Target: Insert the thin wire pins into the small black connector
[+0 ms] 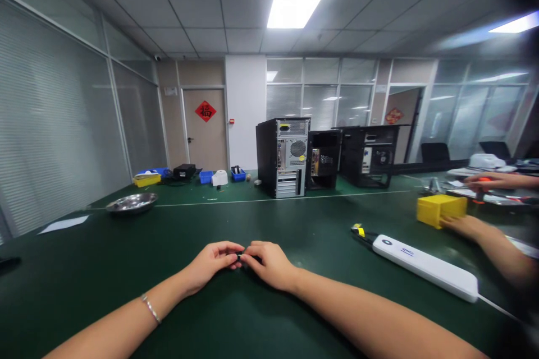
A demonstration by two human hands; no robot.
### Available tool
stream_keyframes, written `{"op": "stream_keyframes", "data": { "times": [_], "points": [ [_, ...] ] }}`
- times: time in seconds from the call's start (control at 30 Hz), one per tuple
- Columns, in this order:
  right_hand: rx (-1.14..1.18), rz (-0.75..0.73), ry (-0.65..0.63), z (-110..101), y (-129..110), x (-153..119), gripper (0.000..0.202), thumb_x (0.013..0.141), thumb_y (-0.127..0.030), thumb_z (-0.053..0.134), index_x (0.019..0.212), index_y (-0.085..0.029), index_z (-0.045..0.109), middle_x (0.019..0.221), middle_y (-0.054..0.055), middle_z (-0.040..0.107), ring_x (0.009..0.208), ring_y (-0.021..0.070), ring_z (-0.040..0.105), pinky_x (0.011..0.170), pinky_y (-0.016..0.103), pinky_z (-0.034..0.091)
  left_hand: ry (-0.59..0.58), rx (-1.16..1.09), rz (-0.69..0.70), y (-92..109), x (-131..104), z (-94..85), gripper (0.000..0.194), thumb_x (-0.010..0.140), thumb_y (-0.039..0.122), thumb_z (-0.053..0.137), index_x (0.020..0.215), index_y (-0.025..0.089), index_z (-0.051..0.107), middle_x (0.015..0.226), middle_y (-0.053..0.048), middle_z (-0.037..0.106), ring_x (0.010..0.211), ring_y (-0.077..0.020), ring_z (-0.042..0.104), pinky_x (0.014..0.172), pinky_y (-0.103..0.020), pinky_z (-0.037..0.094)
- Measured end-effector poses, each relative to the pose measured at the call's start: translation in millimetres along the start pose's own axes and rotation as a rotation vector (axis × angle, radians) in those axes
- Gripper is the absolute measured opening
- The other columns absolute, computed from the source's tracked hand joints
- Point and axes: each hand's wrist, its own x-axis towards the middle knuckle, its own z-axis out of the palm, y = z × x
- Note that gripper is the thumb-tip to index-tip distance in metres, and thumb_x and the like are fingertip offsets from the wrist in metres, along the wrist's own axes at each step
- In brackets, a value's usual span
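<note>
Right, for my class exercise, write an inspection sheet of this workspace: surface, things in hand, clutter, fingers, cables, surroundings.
Surface: green tabletop across the foreground.
Things in hand: small dark piece, too small to identify.
Clutter: metal bowl and paper at left; long white device at right; blue bins farther back.
Fingers: left fingers and right fingers pinched at the small dark piece.
Cables: dark cable at the device's left end; white cord at its right.
Surroundings: computer towers behind; another person's hand at a yellow bin.
</note>
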Motion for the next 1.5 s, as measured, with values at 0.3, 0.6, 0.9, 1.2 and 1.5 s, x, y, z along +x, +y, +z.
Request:
{"op": "stream_keyframes", "data": {
  "times": [0.3, 0.6, 0.9, 1.2, 1.5],
  "points": [
    [0.062, -0.002, -0.006, 0, 1, 0, 0.037, 0.097, -0.04, 0.039, 0.081, -0.02, 0.066, 0.076, 0.001, 0.062, 0.072, 0.0125, 0.055, 0.067, 0.022, 0.038, -0.033, -0.05, 0.022, 5, -2, 1.8, 0.039, 0.074, 0.034, 0.073, 0.108, 0.017, 0.069, 0.088, -0.004, 0.068, 0.075, -0.014, 0.058, 0.079, -0.029, 0.045],
    [0.318, 0.052, 0.286, -2, 0, 0, 0.043, 0.098, -0.041, 0.033, 0.07, -0.017, 0.055, 0.064, -0.001, 0.052, 0.061, 0.0106, 0.047, 0.062, 0.022, 0.035, 0.065, -0.133, -0.037, 5, -1, 2.8, 0.033, 0.072, 0.034, 0.074, 0.099, 0.016, 0.073, 0.087, -0.006, 0.069, 0.078, -0.0149, 0.059, 0.078, -0.028, 0.043],
    [0.418, 0.049, 0.303, -1, 3, 0, 0.046, 0.097, -0.043, 0.033, 0.062, -0.017, 0.047, 0.058, -0.003, 0.043, 0.057, 0.0097, 0.042, 0.059, 0.022, 0.031, 0.086, -0.149, -0.024, 2, 1, 2.2, 0.035, 0.068, 0.035, 0.077, 0.097, 0.016, 0.074, 0.086, -0.005, 0.069, 0.079, -0.0145, 0.058, 0.077, -0.025, 0.043],
    [0.434, 0.066, 0.261, 2, 4, 0, 0.05, 0.097, -0.046, 0.031, 0.061, -0.016, 0.047, 0.058, -0.003, 0.044, 0.058, 0.01, 0.043, 0.059, 0.022, 0.031, 0.084, -0.183, 0.019, -4, 3, -1.1, 0.04, 0.076, 0.04, 0.071, 0.107, 0.016, 0.068, 0.08, -0.006, 0.07, 0.08, -0.016, 0.061, 0.079, -0.027, 0.044],
    [0.448, 0.064, 0.23, 1, 3, 0, 0.053, 0.097, -0.049, 0.028, 0.061, -0.016, 0.048, 0.058, -0.002, 0.045, 0.059, 0.0104, 0.044, 0.06, 0.022, 0.032, 0.088, -0.223, 0.019, -2, 2, 0.8, 0.024, 0.081, 0.033, 0.064, 0.099, 0.017, 0.065, 0.085, -0.006, 0.068, 0.08, -0.0183, 0.066, 0.077, -0.03, 0.047]
  ]
}}
